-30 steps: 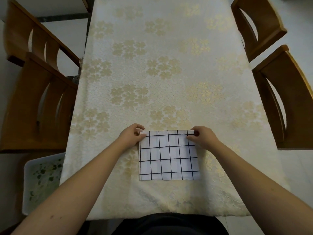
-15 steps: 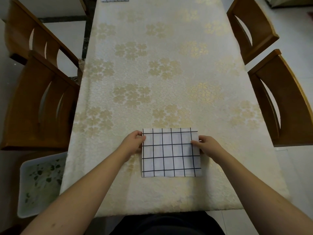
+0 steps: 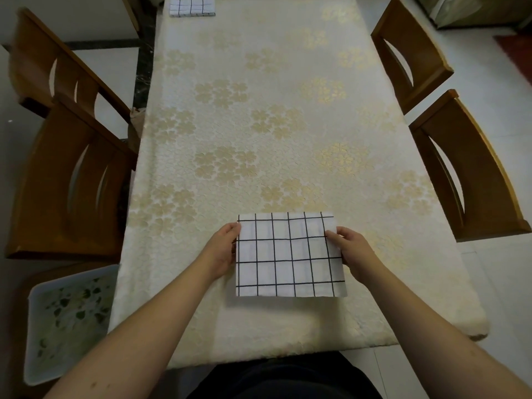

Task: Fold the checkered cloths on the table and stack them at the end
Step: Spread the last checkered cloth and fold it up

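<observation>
A folded white cloth with a black grid (image 3: 289, 256) is near the front of the table, and a shadow under its near edge shows it raised a little. My left hand (image 3: 223, 249) grips its left edge. My right hand (image 3: 349, 249) pinches its right edge, thumb on top. A second folded checkered cloth (image 3: 191, 6) lies at the far end of the table, left of centre.
The table wears a cream cloth with gold flowers (image 3: 259, 125). Wooden chairs stand on the left (image 3: 66, 168) and right (image 3: 466, 180). A white bin with a leaf pattern (image 3: 66, 321) sits on the floor at the near left.
Both hands slid from the cloth's far corners down to its side edges and took hold. The cloth's near edge has come up off the table. The view tilted up, showing the far cloth.
</observation>
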A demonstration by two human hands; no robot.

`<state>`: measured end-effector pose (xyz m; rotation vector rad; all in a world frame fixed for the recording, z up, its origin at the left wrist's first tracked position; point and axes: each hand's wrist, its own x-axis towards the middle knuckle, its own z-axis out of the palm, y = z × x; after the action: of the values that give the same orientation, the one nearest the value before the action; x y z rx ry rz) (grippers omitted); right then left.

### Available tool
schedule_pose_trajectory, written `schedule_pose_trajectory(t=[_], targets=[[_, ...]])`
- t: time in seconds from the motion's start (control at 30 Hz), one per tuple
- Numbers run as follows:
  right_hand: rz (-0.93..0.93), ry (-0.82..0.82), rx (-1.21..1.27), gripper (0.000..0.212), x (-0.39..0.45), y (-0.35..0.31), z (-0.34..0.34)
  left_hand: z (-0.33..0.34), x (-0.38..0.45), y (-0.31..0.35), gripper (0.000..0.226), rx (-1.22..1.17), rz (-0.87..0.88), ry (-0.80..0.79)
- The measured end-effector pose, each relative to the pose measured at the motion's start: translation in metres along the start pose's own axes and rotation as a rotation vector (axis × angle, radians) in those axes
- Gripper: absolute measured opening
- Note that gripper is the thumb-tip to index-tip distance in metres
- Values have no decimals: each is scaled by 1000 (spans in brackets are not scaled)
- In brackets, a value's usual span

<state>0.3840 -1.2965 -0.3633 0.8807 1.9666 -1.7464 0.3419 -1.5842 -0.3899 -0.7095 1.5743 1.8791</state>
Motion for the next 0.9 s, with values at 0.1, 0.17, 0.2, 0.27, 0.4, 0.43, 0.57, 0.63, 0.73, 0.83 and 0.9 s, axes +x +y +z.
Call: schedule_pose_trajectory(t=[0.1,0.17,0.2,0.27,0.4,0.43,0.57,0.63,0.73,0.83,0.9], targets=[[-56,76,-99,9,-3,-4,9,-1,-6,-4,28,91,-32,-45],[-95,70,-135,9,-8,-8,16,-1,-8,-9,34,114,-57,-56],[-108,56,-153,10,-11,-10,20,0,-10,-11,35,104,-66,-63],[-131,17,-170,14,-18,-13,30,3,-15,-13,33,95,-67,-87],[-178,-53,-193,19,-30,-16,53,5,-16,-21,23,152,-57,-113],[-193,-70,-203,20,-33,-16,59,6,-17,-22,23,152,-73,-101],[-184,-227,-282,23,-40,-8,84,11,-20,-23,30,92,-139,-59],[-169,-280,-341,28,-39,0,89,10,-19,-25,36,81,-146,-63],[-158,-303,-378,29,-37,13,85,9,-17,-30,36,135,-97,-63],[-138,-234,-292,27,-35,23,78,12,-13,-39,35,290,23,7],[-138,-103,-262,24,-30,28,71,14,-14,-41,35,364,92,47]])
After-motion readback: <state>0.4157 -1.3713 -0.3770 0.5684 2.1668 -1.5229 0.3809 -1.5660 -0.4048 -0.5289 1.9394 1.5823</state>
